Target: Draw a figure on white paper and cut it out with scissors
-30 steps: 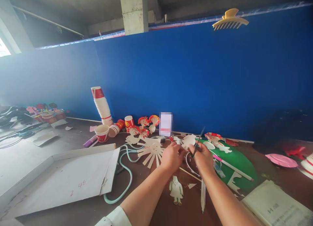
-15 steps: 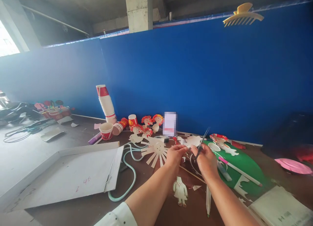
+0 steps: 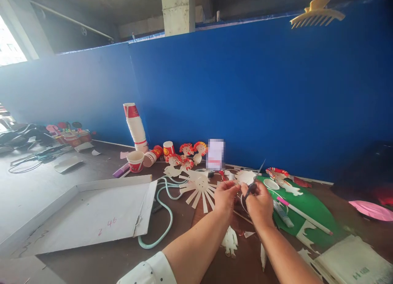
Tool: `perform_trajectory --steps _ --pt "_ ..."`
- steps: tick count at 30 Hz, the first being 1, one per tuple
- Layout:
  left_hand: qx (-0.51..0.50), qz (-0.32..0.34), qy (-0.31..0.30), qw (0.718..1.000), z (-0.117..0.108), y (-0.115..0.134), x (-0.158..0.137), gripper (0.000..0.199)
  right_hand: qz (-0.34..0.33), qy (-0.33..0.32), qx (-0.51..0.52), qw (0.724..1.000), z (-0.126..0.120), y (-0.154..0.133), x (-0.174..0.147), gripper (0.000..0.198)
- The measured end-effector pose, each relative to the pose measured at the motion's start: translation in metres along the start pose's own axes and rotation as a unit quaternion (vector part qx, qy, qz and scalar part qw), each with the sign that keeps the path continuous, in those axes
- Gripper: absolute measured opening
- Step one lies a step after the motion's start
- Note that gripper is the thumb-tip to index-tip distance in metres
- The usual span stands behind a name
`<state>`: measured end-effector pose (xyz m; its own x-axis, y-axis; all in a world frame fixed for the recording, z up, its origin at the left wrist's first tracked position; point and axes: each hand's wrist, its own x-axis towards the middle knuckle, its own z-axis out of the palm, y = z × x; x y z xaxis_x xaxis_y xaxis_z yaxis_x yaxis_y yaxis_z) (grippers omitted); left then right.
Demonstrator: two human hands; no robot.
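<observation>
My left hand [image 3: 225, 196] is closed in a pinch, its fingertips nearly meeting those of my right hand. What it pinches is too small to make out. My right hand [image 3: 260, 201] is wrapped round a pair of dark scissors [image 3: 257, 178], whose blades point up and away. Just beyond the fingertips is a white paper piece [image 3: 245, 176]; whether it is held or lies on the table, I cannot tell. Left of my hands lies a paper cup cut into a sunburst of strips [image 3: 201, 185]. A white cut-out paper figure [image 3: 230, 242] lies below my wrists, partly covered by my left forearm.
Paper cups [image 3: 135, 161] and a tall leaning cup stack [image 3: 136, 128] stand at the back left. Small red-trimmed paper figures [image 3: 186, 150] are beside them. A shallow white box [image 3: 92, 218] is at left, a green sheet [image 3: 316, 214] with markers at right. A blue partition [image 3: 245, 91] rises behind.
The view has shifted slightly, moving most things a little right. The fingertips stay close together, and the scissors remain in my right hand. My left forearm now covers more of the cut-out figure.
</observation>
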<state>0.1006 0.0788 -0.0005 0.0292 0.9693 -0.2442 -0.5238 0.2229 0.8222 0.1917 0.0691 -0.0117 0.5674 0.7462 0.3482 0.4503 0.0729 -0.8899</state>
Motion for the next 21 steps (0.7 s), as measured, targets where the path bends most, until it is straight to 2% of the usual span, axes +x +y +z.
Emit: perform_trajectory --steps 7,11,17,21 --pt "-0.032 -0.063 -0.036 0.997 0.0003 -0.0075 0.0035 0.029 0.005 0.008 -0.023 1.000 -0.0001 0.0018 0.0001 0.052" --pt "-0.014 -0.054 -0.057 0.997 0.0001 -0.0075 0.0023 0.026 -0.012 0.011 -0.047 0.999 -0.0005 0.0004 -0.0006 0.052" --pt "0.001 -0.042 -0.043 0.998 0.0005 -0.0030 0.0005 0.032 -0.039 -0.004 -0.060 0.997 -0.0007 0.0016 -0.0020 0.044" --pt "-0.015 -0.041 -0.060 0.997 -0.0003 -0.0042 0.0031 0.034 -0.055 -0.002 -0.086 0.995 -0.0005 0.0039 -0.0026 0.043"
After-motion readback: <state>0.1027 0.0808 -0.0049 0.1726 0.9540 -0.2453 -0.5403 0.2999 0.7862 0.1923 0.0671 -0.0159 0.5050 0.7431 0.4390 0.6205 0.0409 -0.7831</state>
